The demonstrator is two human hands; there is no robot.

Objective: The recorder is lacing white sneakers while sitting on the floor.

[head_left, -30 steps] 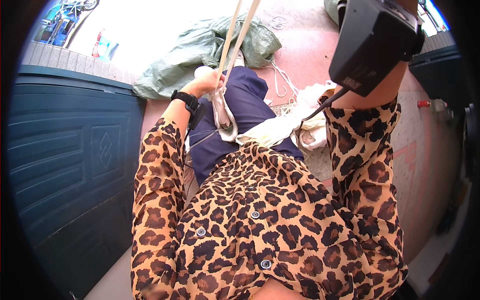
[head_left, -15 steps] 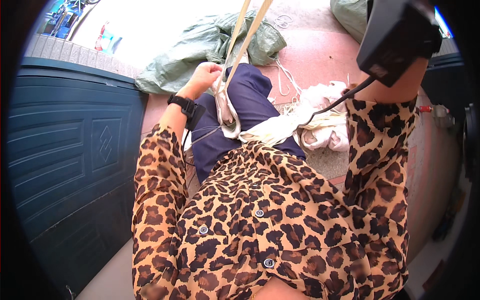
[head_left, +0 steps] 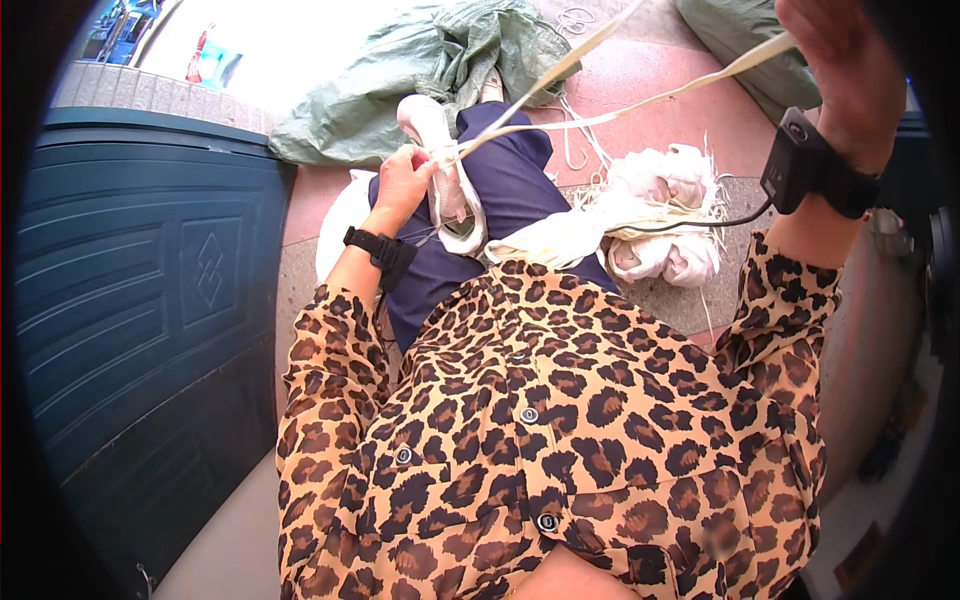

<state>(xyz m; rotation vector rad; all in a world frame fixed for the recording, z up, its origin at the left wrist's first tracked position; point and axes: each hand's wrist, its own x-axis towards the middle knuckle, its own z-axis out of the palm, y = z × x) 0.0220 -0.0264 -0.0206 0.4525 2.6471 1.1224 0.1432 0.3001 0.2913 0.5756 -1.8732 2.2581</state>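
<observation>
Dark teal panelled door (head_left: 140, 330), embossed diamond at centre, filling the left. Leopard-print blouse (head_left: 560, 450), buttoned, across the lower middle. Green woven sack (head_left: 420, 70), crumpled, on the pink floor (head_left: 650, 90) ahead; second green sack (head_left: 730, 40) at upper right. Bundle of white cloth strips (head_left: 660, 215), frayed, on the floor right of the navy-clad knee (head_left: 510, 190). Right hand (head_left: 840, 70), raised high, fingers curled shut on a pale strip (head_left: 640, 100) drawn taut. Left hand (head_left: 400, 185), on the knee, fingers clamped around the strip's bunched white end. Small red-and-blue package (head_left: 205, 62), top left, on pale ground.
</observation>
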